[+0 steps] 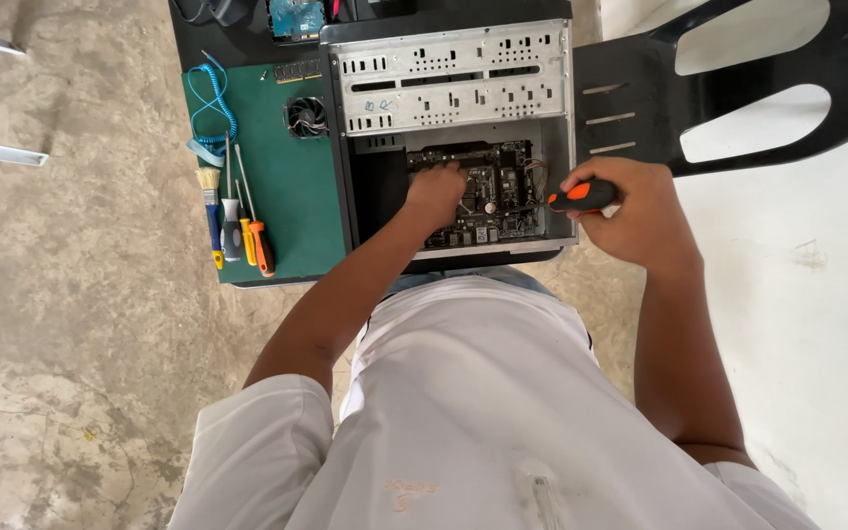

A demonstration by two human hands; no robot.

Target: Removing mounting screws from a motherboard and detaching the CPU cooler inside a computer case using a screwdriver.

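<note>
Head view: I saw open computer case (453, 74) lying flat on table, motherboard (488, 191) exposed inside. Left hand (436, 191) reached into case, fingers curled and pressed on board, likely steadying it; could not tell if anything was pinched. Right hand (640, 211) hovered at case's right edge, fist wrapped round orange-black screwdriver (583, 196), kept ready. Spare screwdrivers (247, 236), brush (212, 206) lay left of case on green mat (287, 186).

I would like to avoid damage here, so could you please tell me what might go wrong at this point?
The bare left hand rests on the dark green motherboard; static or pressure might harm it. The right hand grips an orange-and-black-handled screwdriver at the open metal computer case edge; a slip could scratch components.
</note>
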